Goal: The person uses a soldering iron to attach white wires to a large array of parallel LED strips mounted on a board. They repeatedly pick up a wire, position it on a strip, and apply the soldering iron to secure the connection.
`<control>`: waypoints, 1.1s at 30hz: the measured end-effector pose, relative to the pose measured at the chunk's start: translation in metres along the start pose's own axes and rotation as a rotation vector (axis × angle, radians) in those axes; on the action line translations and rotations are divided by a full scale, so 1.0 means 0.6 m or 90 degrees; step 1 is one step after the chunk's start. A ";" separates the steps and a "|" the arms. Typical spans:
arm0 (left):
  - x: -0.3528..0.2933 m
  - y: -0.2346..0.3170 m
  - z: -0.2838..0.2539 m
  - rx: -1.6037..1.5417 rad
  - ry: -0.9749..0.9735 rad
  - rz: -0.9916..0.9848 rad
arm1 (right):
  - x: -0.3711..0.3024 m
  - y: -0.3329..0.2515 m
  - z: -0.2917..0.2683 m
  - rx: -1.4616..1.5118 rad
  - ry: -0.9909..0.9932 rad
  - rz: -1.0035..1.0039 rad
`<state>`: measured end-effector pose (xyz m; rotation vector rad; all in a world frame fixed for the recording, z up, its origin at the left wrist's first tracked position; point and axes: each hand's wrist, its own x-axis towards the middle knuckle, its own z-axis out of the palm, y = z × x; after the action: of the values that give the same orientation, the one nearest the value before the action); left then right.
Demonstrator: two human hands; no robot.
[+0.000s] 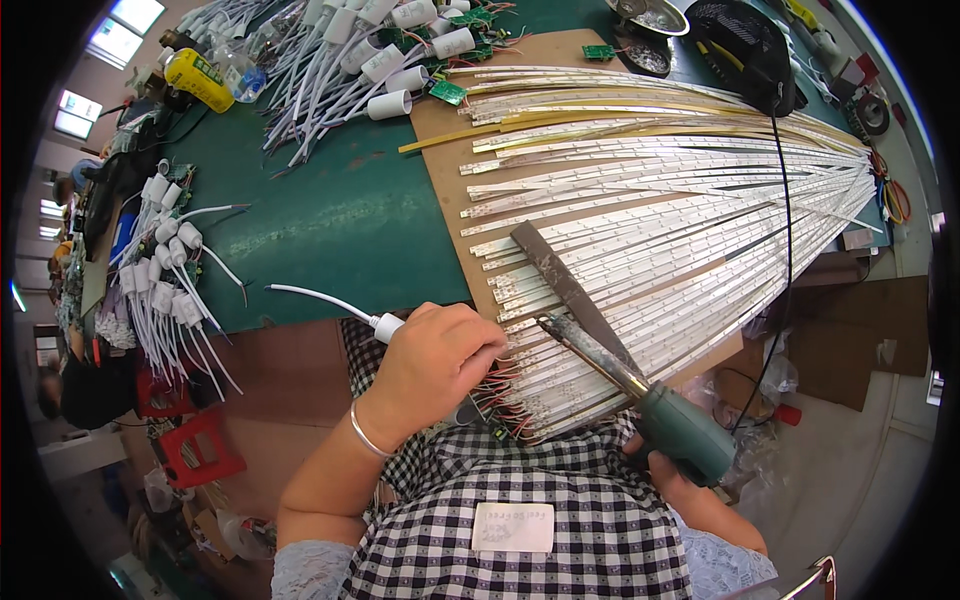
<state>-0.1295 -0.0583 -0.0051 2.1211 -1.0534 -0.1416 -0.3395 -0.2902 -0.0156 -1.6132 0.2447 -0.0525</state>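
My left hand [435, 355] is closed at the near left ends of the LED strips [640, 240]. A white plastic housing [388, 327] with a white cable sticks out from under it. Its fingertips are pinched beside thin red wires [510, 395], and what lies between them is hidden. My right hand [672, 472], low on the right and partly hidden, grips a soldering iron [690, 430] by its green handle. The iron's dark tip points up and left over the strips, apart from the left fingers. A flat brown bar [570, 285] lies across the strips beside the iron.
White housings with cables and green boards are heaped at the back [385, 65] and in a bunch at the left edge [165, 260]. A yellow bottle [198, 78], a metal dish [650, 15] and a black mesh basket [740, 50] stand farther back. A black cord [785, 230] hangs across the strips.
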 end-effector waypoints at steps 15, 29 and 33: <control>0.008 0.006 0.026 0.059 0.021 -0.082 | 0.011 -0.018 -0.004 -0.188 -0.065 0.020; 0.003 0.002 0.024 0.020 0.013 -0.101 | -0.002 0.007 0.006 -0.213 -0.063 -0.033; 0.002 0.001 0.024 0.019 0.016 -0.095 | 0.002 0.005 0.005 -0.249 -0.072 -0.032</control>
<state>-0.1349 -0.0681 -0.0145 2.2222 -0.8862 -0.1715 -0.3380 -0.2874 -0.0192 -2.0048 0.1301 0.0512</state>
